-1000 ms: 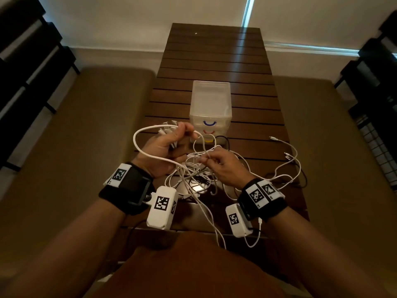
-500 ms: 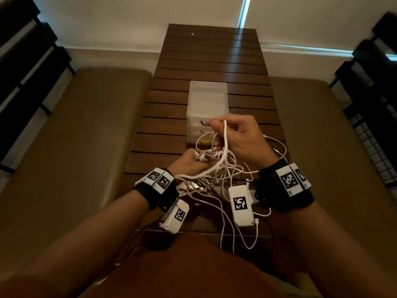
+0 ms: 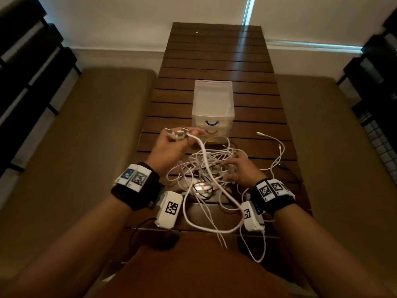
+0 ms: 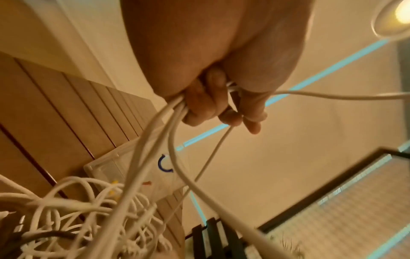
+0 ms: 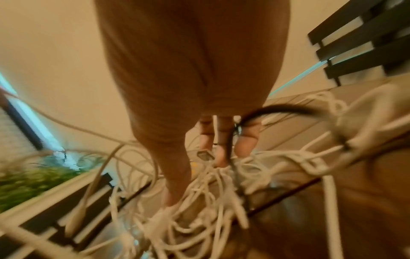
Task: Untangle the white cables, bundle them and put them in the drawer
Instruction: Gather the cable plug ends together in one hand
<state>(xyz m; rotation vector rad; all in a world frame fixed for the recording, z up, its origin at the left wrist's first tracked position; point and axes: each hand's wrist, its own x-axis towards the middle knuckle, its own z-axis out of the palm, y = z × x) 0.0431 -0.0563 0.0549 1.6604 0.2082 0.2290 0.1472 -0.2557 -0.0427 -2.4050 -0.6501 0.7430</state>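
A dark wooden slatted table (image 3: 217, 50) runs away from the camera to a pale wall (image 3: 129, 20). Tan cushioned benches flank it, one on the left (image 3: 81, 130) and one on the right (image 3: 335, 147). Black slatted chair backs (image 3: 28, 67) stand at both outer edges. A thin strip of bluish light (image 3: 248, 10) runs down the wall. A black cable (image 3: 287, 171) lies on the table's right side.

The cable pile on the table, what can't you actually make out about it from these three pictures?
- How many white cables there are: strands overlap in the head view, blur smears them in the right wrist view.
- Whether the right hand grips anything: its fingers are buried in the pile.
- Which connectors the left hand holds: too small in the head view, hidden by the fingers in the left wrist view.
- The drawer unit's contents: frosted plastic.
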